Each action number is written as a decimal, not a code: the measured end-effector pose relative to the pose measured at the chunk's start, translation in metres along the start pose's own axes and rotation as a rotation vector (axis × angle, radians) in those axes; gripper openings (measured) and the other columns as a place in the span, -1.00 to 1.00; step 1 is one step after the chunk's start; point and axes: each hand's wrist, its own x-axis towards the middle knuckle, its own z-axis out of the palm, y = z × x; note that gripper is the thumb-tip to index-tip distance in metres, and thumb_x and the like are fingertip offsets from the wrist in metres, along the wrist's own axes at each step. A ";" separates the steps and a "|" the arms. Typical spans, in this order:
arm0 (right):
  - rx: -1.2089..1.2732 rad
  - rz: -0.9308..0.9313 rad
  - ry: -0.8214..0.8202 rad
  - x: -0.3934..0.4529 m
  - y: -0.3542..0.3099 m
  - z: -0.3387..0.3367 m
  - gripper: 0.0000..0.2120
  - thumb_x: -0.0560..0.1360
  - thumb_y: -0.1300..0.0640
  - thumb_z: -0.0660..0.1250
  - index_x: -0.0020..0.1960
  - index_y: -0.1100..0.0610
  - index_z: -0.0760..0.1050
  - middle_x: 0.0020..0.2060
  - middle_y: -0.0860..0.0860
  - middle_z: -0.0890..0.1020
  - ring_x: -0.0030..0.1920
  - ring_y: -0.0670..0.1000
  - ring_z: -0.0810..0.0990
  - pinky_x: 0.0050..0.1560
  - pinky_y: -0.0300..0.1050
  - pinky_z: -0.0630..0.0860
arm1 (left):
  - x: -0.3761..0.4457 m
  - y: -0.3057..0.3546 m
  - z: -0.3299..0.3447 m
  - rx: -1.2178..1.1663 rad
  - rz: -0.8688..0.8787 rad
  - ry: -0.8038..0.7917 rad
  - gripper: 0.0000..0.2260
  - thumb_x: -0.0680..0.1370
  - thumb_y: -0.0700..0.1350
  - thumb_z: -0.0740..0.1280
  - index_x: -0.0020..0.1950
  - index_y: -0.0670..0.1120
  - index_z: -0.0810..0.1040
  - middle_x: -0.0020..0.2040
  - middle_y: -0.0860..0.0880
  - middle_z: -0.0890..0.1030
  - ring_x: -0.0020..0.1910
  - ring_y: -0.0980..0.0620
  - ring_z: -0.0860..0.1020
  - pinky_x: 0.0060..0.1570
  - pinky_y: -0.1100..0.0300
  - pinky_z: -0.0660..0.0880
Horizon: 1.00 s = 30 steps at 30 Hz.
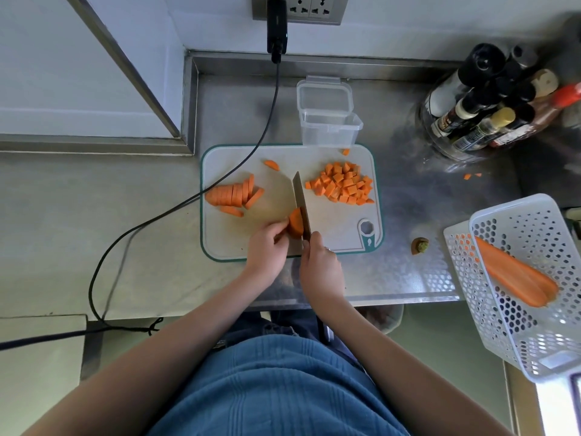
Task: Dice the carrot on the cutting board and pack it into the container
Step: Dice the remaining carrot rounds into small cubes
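Slicing is the step in hand, judged from the board: a row of cut slabs (pixel 234 194) is laid at the left of the cutting board (pixel 276 247). A carrot piece (pixel 295 222) is pinched by the left hand (pixel 267 250), touching the knife (pixel 301 204) gripped by the right hand (pixel 320 265). Diced cubes (pixel 342 183) are heaped rightward; the empty container (pixel 327 121) is stood beyond. Crosswise cuts are needed next.

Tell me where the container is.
The container stands open and empty on the counter, at the far edge of the cutting board, beyond the diced carrot.
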 end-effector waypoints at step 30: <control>-0.011 0.056 0.022 -0.001 -0.017 -0.013 -0.95 0.64 0.24 0.00 0.04 0.10 0.15 -0.28 0.15 0.59 -0.35 0.17 0.54 -0.40 -0.06 0.40 | 0.019 -0.002 -0.002 0.524 0.171 -0.058 -0.80 0.65 -0.05 0.01 -0.13 -0.02 0.31 -0.26 0.03 0.42 -0.26 0.04 0.37 -0.39 0.18 0.17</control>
